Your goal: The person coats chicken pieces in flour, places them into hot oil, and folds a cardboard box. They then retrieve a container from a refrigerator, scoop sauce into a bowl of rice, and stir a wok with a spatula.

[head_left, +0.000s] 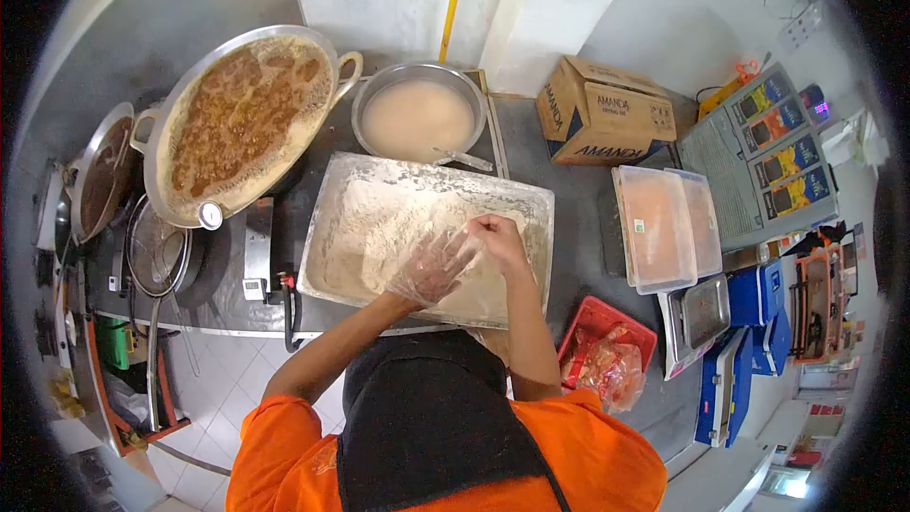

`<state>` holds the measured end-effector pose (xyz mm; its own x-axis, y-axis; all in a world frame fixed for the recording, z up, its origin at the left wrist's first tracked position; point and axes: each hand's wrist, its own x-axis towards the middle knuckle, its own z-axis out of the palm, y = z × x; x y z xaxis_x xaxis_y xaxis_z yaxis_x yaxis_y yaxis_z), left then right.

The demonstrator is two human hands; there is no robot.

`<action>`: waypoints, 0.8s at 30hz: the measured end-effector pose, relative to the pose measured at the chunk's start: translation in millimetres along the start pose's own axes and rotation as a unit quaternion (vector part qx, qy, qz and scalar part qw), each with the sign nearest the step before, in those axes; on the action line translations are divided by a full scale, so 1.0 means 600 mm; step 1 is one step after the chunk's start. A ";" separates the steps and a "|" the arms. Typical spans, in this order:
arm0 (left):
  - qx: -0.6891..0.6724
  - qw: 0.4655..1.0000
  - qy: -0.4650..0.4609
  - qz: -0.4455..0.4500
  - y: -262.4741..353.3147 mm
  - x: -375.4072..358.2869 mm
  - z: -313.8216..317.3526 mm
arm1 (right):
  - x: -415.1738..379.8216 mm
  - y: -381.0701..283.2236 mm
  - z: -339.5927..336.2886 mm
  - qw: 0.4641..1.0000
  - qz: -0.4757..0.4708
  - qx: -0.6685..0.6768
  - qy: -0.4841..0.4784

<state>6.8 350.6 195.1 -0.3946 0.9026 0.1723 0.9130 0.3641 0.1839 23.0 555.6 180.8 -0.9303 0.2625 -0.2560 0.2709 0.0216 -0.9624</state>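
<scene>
We look down at our two hands over a big metal tray (531,197) full of white flour (379,228). The tray sits in the middle of the dark surface (559,152), right in front of us.

Our left hand (433,268) wears a thin see-through glove. Its fingers are spread out wide and lie on the flour. It holds nothing that we can see.

Our right hand (495,239) is bare. Its fingers are curled in narrow, and it touches the flour just beside the left hand. We cannot tell if something is pinched inside it.

Behind the tray stands a round metal bowl (418,117) with pale runny batter in it. To the left of the bowl is a large wok (242,118) full of bubbling brown oil. A round wire scoop (156,261) lies near the wok, on the left.

To the right of the tray are two clear boxes with lids (664,226), and something orange-pink is inside them. Behind those sits a brown cardboard box (604,114). Near our right elbow is a red basket (607,327) with a plastic bag in it. Blue boxes (749,332) stand farther to the right
</scene>
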 end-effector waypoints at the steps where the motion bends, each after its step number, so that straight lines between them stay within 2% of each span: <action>1: 0.012 1.000 0.010 0.010 0.002 -0.002 0.001 | 0.005 0.013 -0.008 1.000 -0.001 0.000 0.001; 4: 0.060 0.998 0.022 0.029 0.005 -0.010 0.012 | 0.003 0.009 -0.015 0.999 0.001 -0.019 0.036; 7: 0.057 0.997 0.029 0.040 0.010 -0.003 0.004 | -0.006 -0.025 -0.001 0.998 -0.007 0.052 0.045; 9: 0.051 0.997 0.022 0.056 0.013 -0.002 0.011 | 0.006 0.000 -0.011 0.994 -0.021 -0.068 -0.085; 12: 0.042 0.997 0.018 0.059 0.016 0.006 0.005 | 0.020 0.023 -0.018 0.999 0.007 -0.046 -0.013; 14: 0.034 0.998 0.026 0.052 0.016 0.003 -0.003 | 0.018 0.010 -0.019 0.999 0.007 -0.047 -0.010; 17: 0.070 0.996 -0.012 0.060 0.021 0.005 0.001 | 0.016 -0.010 -0.008 1.000 0.002 -0.021 -0.007; 19: 0.081 0.993 -0.027 0.083 0.018 0.007 0.015 | 0.014 -0.020 -0.007 0.989 -0.070 -0.068 -0.110; 20: 0.080 0.993 -0.030 0.083 0.021 0.007 0.012 | 0.017 -0.023 -0.009 0.989 -0.069 -0.066 -0.110; 22: 0.087 0.992 -0.023 0.087 0.023 0.008 0.005 | 0.022 -0.028 -0.015 0.985 0.024 -0.110 -0.133; 23: 0.087 0.992 -0.026 0.086 0.020 0.007 0.010 | 0.021 -0.024 -0.016 0.985 0.025 -0.108 -0.135; 24: 0.061 0.994 -0.031 0.079 0.016 0.005 0.018 | 0.020 -0.020 -0.016 0.993 0.042 -0.047 -0.097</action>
<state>15.5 359.1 187.1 -0.2418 0.9618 0.1285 0.9703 0.2387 0.0389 10.6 568.0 190.3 -0.9309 0.0764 -0.3571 0.3635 0.1006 -0.9261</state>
